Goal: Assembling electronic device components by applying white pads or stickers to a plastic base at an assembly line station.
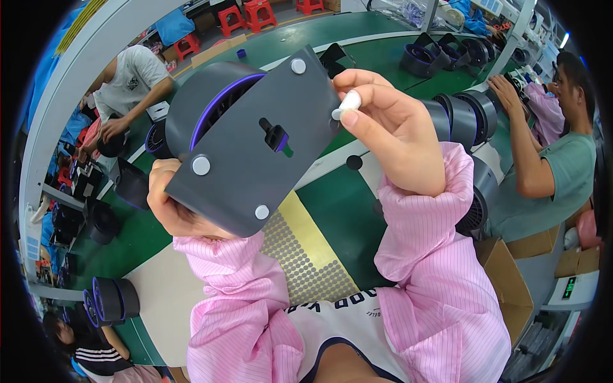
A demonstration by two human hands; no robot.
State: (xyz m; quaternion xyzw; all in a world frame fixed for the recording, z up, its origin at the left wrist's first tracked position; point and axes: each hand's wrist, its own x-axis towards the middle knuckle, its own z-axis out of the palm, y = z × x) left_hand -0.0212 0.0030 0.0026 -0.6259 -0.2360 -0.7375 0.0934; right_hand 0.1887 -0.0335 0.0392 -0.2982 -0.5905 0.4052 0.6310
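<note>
My left hand grips the lower left edge of a dark grey fan unit, raised above the table with its flat rectangular base facing me. Behind the base shows the rounded housing with a purple rim. White round pads sit at three corners: one pad at the top, another at the left, a third at the bottom. At the right corner my right hand pinches a small white round pad against the base. A white finger cot covers its index fingertip.
Below my arms lies a yellowish backing sheet with rows of grey dots. More fan units stand on the green conveyor at right, others at lower left. Co-workers sit at both sides. An open cardboard box is at lower right.
</note>
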